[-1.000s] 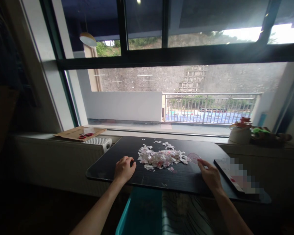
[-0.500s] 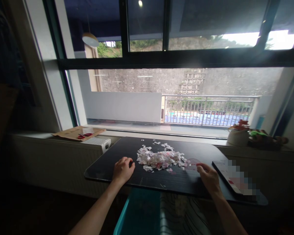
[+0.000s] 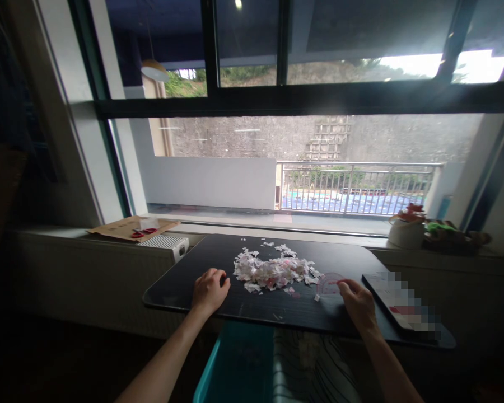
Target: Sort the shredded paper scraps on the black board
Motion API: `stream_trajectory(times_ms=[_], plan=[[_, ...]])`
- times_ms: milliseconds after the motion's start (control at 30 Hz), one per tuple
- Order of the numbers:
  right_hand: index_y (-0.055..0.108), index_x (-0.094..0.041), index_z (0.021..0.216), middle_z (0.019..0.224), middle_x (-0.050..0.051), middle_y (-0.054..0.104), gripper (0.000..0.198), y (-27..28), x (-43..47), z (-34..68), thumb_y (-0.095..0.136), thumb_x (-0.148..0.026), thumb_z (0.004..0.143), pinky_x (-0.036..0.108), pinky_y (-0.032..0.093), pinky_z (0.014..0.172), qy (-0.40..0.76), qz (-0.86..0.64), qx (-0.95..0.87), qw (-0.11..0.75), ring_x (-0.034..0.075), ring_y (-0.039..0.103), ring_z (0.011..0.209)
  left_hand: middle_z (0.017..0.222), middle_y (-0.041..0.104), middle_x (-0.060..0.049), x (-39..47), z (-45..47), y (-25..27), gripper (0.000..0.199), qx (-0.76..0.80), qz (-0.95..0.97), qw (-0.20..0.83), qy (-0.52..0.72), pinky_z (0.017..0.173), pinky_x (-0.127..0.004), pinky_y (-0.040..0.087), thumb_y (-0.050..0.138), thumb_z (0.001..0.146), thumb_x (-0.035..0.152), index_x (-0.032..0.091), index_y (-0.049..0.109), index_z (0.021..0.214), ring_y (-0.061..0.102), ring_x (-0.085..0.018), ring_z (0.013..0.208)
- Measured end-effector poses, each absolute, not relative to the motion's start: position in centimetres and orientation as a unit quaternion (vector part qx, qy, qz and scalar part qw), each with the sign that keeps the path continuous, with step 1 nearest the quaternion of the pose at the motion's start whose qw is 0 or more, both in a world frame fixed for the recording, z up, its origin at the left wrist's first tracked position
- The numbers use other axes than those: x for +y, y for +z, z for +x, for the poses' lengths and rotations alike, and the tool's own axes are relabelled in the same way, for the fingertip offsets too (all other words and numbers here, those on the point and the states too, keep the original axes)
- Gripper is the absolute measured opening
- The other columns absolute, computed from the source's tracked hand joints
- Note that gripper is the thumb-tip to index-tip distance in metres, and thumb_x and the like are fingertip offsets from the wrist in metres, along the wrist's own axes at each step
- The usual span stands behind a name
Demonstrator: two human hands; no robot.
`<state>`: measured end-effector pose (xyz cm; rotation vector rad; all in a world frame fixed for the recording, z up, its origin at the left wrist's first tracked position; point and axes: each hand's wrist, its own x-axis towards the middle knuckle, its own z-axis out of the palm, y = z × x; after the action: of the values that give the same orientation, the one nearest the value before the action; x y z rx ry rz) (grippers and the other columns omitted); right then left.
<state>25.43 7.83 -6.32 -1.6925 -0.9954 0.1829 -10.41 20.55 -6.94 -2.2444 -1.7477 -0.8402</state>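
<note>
A loose heap of torn white and pinkish paper scraps lies on the dark tabletop. My left hand rests on the table to the left of the heap, fingers loosely curled, a gap between thumb and forefinger, nothing visible in it. To the right of the heap, my right hand pinches the edge of a clear pinkish protractor between thumb and fingers. The protractor is low over the table, its left end beside the heap. A single scrap lies just below it.
A tablet-like flat device, partly blurred out, lies at the table's right. Under the front edge stands a teal bin with faint scraps inside. Red-handled scissors and brown paper lie on the sill at left; a white pot stands at right.
The protractor has shifted slightly and shows more clearly, a little apart from the heap. A scrap now lies below it, nearer the front edge. My left hand has stayed put.
</note>
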Motion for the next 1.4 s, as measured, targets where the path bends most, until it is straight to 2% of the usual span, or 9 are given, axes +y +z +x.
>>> stream_trajectory(times_ms=[200,533,933,1400], plan=[[0.067,-0.019,0.062,0.051,-0.002,0.056,0.026,-6.5,7.9,25.1,0.052,-0.04,0.067,0.026,0.039,0.053,0.116,-0.678,-0.466,0.557,0.017,0.052,0.054,0.098,0.064,-0.006,20.5,-10.4,-6.9,0.012,-0.585,-0.755,0.088,-0.282,0.083,-0.035,0.043,0.055,0.085,0.026,0.02,0.065,0.089,0.061,-0.025,0.093],[0.067,-0.018,0.059,0.048,-0.003,0.053,0.022,-6.4,7.4,24.8,0.055,-0.036,0.066,0.024,0.039,0.05,0.163,-0.63,-0.507,0.564,0.015,0.049,0.051,0.098,0.064,-0.006,20.4,-10.4,-6.7,0.012,-0.584,-0.759,0.082,-0.276,0.084,-0.037,0.043,0.056,0.086,0.024,0.017,0.064,0.091,0.06,-0.024,0.093],[0.069,-0.017,0.06,0.053,0.0,0.061,0.02,-6.1,7.5,24.7,0.056,-0.031,0.064,0.024,0.042,0.053,0.24,-0.582,-0.557,0.542,0.016,0.054,0.054,0.098,0.063,-0.006,20.5,-10.4,-6.8,0.01,-0.586,-0.759,0.077,-0.274,0.085,-0.039,0.043,0.059,0.088,0.024,0.016,0.064,0.092,0.058,-0.022,0.094],[0.072,-0.016,0.062,0.06,0.001,0.069,0.018,-6.2,7.5,24.7,0.061,-0.029,0.066,0.024,0.046,0.057,0.276,-0.557,-0.57,0.537,0.016,0.059,0.057,0.094,0.063,-0.007,20.5,-10.7,-6.8,0.006,-0.578,-0.747,0.054,-0.324,0.085,-0.04,0.043,0.059,0.081,0.022,0.02,0.063,0.084,0.06,-0.027,0.092]])
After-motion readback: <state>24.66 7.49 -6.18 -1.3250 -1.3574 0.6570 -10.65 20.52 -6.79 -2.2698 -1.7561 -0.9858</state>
